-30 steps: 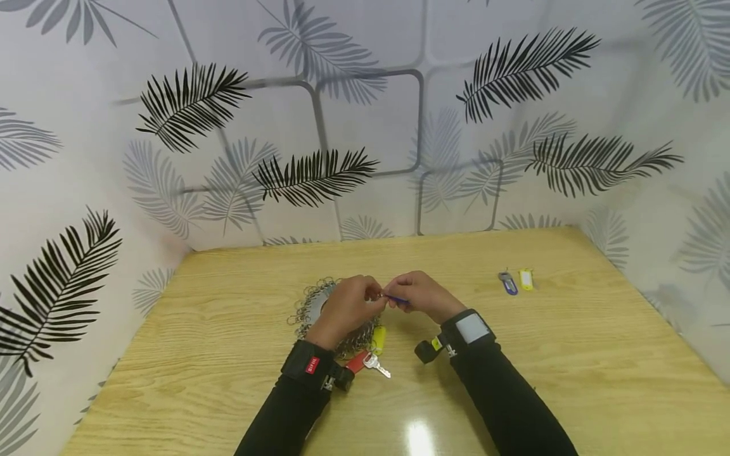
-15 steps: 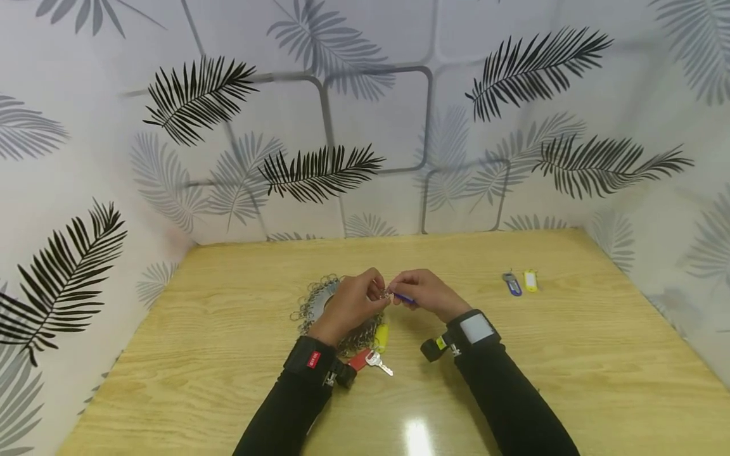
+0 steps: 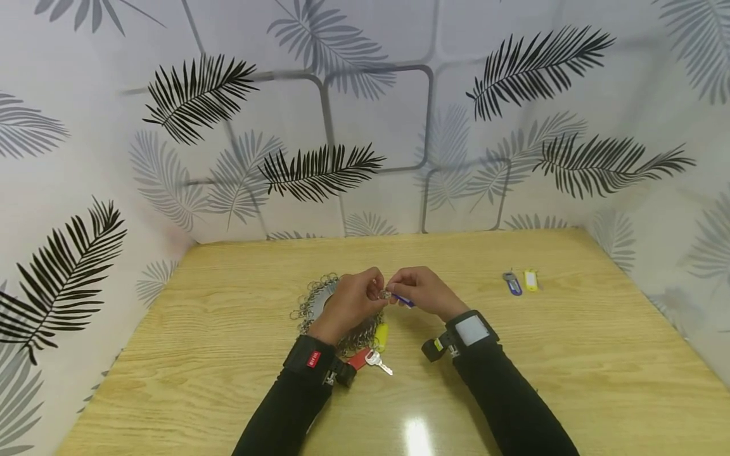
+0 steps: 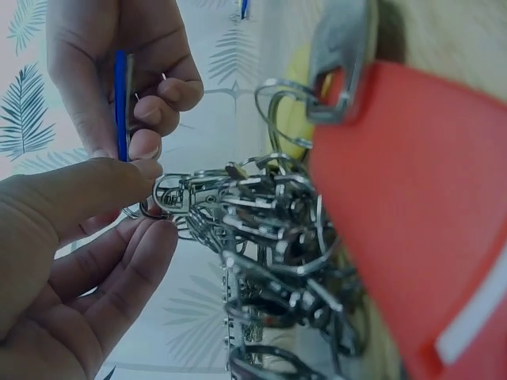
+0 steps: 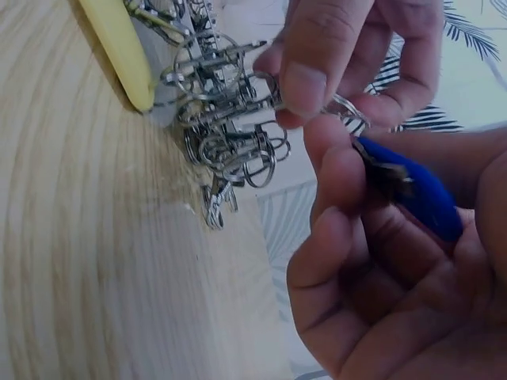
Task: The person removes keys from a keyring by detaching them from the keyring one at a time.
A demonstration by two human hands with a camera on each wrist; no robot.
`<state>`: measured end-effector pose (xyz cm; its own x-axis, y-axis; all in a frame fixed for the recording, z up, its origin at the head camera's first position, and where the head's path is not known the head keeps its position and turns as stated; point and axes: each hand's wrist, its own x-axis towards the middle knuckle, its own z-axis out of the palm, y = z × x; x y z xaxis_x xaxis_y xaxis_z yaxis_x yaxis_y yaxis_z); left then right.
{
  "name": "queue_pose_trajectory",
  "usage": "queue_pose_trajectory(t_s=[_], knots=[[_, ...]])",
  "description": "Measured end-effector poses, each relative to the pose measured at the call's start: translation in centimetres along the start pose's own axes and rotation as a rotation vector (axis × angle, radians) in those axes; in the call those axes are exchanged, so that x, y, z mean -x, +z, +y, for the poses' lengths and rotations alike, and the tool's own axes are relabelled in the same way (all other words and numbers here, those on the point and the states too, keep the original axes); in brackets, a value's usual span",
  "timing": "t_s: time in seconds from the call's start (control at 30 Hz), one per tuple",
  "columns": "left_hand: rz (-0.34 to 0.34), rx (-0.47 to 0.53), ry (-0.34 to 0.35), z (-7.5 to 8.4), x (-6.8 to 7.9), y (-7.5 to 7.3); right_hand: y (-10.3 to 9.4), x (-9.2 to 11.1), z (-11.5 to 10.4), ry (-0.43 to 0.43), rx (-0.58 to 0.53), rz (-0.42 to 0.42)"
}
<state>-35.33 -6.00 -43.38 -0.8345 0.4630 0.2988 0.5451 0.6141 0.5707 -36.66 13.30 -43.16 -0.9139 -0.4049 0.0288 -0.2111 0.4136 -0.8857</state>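
Note:
My left hand (image 3: 349, 304) pinches a small metal ring (image 4: 168, 194) between thumb and fingers, at the edge of a cluster of metal clasps (image 4: 269, 214). These clasps hang all round a grey disc (image 3: 318, 303), partly hidden under that hand. Right beside it, my right hand (image 3: 423, 291) holds a blue key tag (image 5: 432, 194) with a key lying along it. The fingertips of both hands nearly meet at the ring; whether the tag is joined to it cannot be told. A red key tag (image 4: 404, 182) with a silver key (image 3: 379, 361) and a yellow key tag (image 3: 381, 337) lie by the disc's near edge.
On the right of the wooden table (image 3: 239, 380) lie another blue key tag (image 3: 512, 284) with a key and another yellow key tag (image 3: 530, 280). A leaf-patterned wall covering (image 3: 365, 209) rises behind the table and at both sides.
The head view has shifted slightly. The blue key tag has turned a little in my right hand, and more of the metal ring shows between the fingertips. Both hands stay nearly in place.

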Motion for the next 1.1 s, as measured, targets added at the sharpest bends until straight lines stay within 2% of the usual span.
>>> queue_pose_trajectory(t_s=[0.27,0.47,0.6,0.67,0.8,0.87,1.0,1.1], knots=[[0.007,-0.049,0.03,0.03,-0.11,0.23,0.4,0.23,-0.12,0.066,-0.077,0.05],[0.013,-0.025,0.05,-0.01,-0.15,0.24,0.68,0.16,-0.09,0.044,-0.084,0.063],[0.023,-0.05,0.072,0.05,-0.15,0.27,0.82,0.05,-0.17,0.057,-0.074,0.081],[0.007,-0.035,0.05,0.17,-0.16,0.24,0.77,0.09,-0.1,0.049,-0.071,0.081],[-0.03,0.025,-0.055,0.33,-0.07,0.03,0.61,0.17,-0.28,0.008,-0.035,0.064],[-0.04,0.02,-0.079,0.23,-0.08,-0.01,0.53,0.2,-0.55,0.003,-0.003,0.06],[-0.066,-0.015,-0.058,0.0,-0.15,-0.19,0.33,0.14,-0.78,0.0,0.029,0.057],[-0.099,0.02,-0.053,-0.02,-0.13,-0.44,0.15,0.15,-0.86,-0.015,0.045,0.05]])
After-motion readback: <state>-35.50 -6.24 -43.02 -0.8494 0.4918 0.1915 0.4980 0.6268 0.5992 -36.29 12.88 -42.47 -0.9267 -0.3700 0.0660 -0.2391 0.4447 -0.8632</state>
